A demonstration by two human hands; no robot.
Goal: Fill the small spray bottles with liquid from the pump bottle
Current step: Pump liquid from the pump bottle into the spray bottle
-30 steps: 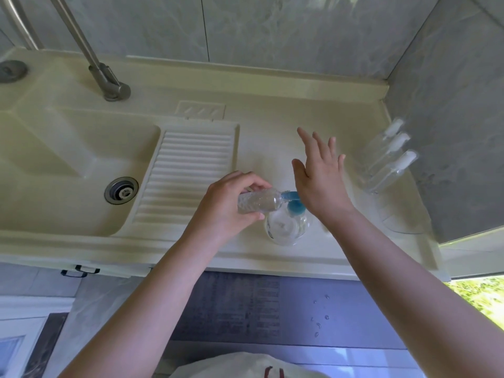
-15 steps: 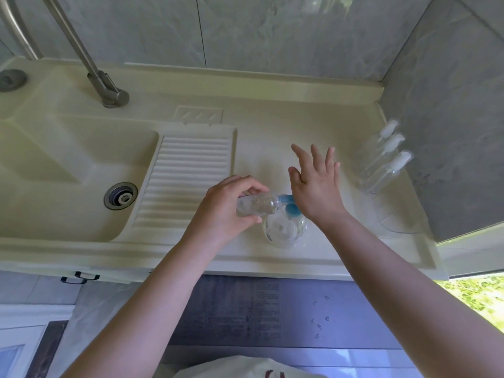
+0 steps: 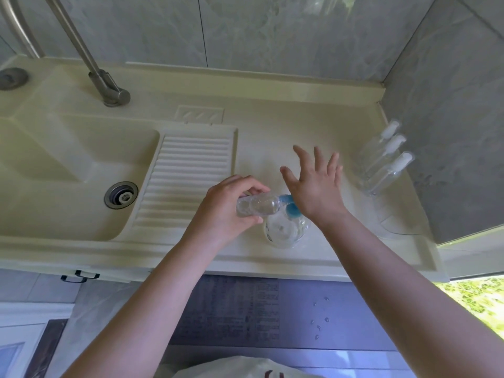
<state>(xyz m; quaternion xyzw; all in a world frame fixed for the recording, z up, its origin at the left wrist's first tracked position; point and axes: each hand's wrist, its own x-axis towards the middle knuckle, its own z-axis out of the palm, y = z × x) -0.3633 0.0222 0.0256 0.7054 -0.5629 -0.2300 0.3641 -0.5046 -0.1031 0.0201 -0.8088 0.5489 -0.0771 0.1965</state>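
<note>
One small spray bottle (image 3: 256, 208) lies sideways in your L hand (image 3: 226, 211), fingers curled round it, mouth at the pump bottle's (image 3: 286, 227) blue spout. Your R hand (image 3: 316, 186) presses the pump head, fingers spread. Three capped bottles (image 3: 381, 162) stand near the wall on the counter (image 3: 272, 137).

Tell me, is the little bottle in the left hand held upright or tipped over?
Tipped on its side. The small bottle lies level in the left hand, its mouth against the pump bottle's blue spout.

Cream sink unit (image 3: 313, 115) against grey marbled wall tiles (image 3: 272, 31).
I see daylight and greenery (image 3: 480, 304) at lower right.
</note>
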